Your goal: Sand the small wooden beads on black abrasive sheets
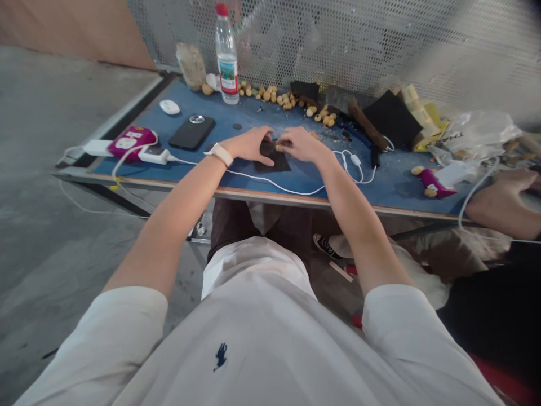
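On the blue tabletop lies a small dark sheet [276, 163] that looks like sandpaper, beneath both hands. My left hand [252, 143] rests at its left side, thumb and fingers spread apart in a curve, with nothing visible in them. From the right, my right hand [303, 144] pinches a small round tan wooden bead [278, 148] between thumb and fingers, close over the sheet. Part of the bead is covered by the fingertips. A white cable [270, 181] runs across the table just in front of the sheet.
A black phone [192, 132], a purple-and-white plug block [133, 142] and a water bottle [227, 67] stand left. Several wooden balls [287, 101] line the back by a perforated metal panel [338, 45]. At right are a plastic bag [477, 132] and another person's hand [502, 203].
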`<state>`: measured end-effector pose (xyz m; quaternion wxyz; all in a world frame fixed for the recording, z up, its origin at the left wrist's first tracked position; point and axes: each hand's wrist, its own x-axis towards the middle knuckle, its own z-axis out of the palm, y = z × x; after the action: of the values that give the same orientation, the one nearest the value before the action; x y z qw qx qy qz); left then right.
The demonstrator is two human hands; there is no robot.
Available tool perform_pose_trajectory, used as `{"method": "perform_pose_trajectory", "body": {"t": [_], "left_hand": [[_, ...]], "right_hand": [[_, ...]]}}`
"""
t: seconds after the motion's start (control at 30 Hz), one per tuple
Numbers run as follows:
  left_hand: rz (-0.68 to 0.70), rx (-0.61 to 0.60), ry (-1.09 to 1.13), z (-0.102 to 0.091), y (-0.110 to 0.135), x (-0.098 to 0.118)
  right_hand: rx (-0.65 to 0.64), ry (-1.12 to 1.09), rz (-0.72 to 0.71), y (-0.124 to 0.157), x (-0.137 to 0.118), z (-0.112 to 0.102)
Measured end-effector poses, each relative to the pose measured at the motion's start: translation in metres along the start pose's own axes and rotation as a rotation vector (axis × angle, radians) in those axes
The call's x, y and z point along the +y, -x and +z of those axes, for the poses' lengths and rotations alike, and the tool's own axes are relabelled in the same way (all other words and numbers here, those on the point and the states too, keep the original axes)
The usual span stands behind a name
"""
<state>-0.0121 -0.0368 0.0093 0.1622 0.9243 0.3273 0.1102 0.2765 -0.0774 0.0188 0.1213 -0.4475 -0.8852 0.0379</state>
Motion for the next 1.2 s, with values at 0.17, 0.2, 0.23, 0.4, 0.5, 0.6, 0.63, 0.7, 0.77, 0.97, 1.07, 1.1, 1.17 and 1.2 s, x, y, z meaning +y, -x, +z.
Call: {"method": "perform_pose_trajectory", "body": {"t": [0.17, 0.2, 0.23, 0.4, 0.5, 0.6, 0.63, 0.7, 0.77, 0.97, 1.07, 1.1, 1.17, 1.2], "left_hand": [[-0.004, 0.022, -0.017, -0.002, 0.001, 0.004], [-0.018, 0.018, -0.023, -0.002, 0.002, 0.005], [-0.030, 0.012, -0.027, -0.002, 0.002, 0.005], [-0.027, 0.004, -0.004, 0.000, 0.000, 0.004], [-0.033, 0.000, -0.006, -0.001, 0.001, 0.006], [-0.061, -0.019, -0.028, -0.004, 0.004, 0.010], [-0.064, -0.020, -0.029, -0.004, 0.004, 0.011], [-0.060, -0.012, -0.018, -0.004, 0.005, 0.011], [-0.041, 0.003, 0.004, -0.003, 0.005, 0.008], [0.041, 0.008, 0.004, 0.000, 0.002, -0.003], [0.006, 0.011, -0.010, 0.000, 0.001, -0.003], [-0.011, 0.014, -0.017, 0.000, 0.001, -0.003], [-0.026, 0.021, -0.034, 0.000, 0.002, -0.002], [-0.022, 0.024, -0.042, 0.000, 0.003, -0.002]], "right_hand": [[0.030, 0.055, 0.028, -0.016, -0.005, 0.004], [0.024, 0.049, 0.017, -0.016, -0.005, 0.003], [0.013, 0.038, -0.001, -0.014, -0.006, 0.001], [-0.025, -0.001, -0.043, 0.004, -0.010, -0.006], [0.001, 0.017, -0.005, -0.001, -0.008, 0.000], [0.028, 0.051, 0.029, -0.011, -0.007, 0.006], [0.023, 0.058, 0.034, -0.012, -0.007, 0.005], [-0.008, 0.054, 0.026, -0.009, -0.010, 0.002], [-0.039, 0.037, -0.003, -0.001, -0.016, -0.003], [-0.031, 0.047, -0.014, 0.002, -0.026, -0.004], [-0.002, 0.066, 0.013, -0.007, -0.025, -0.001], [-0.001, 0.065, 0.014, -0.009, -0.025, 0.000], [-0.015, 0.047, -0.007, -0.007, -0.028, 0.000], [-0.024, 0.033, -0.026, -0.005, -0.030, 0.000]]}}
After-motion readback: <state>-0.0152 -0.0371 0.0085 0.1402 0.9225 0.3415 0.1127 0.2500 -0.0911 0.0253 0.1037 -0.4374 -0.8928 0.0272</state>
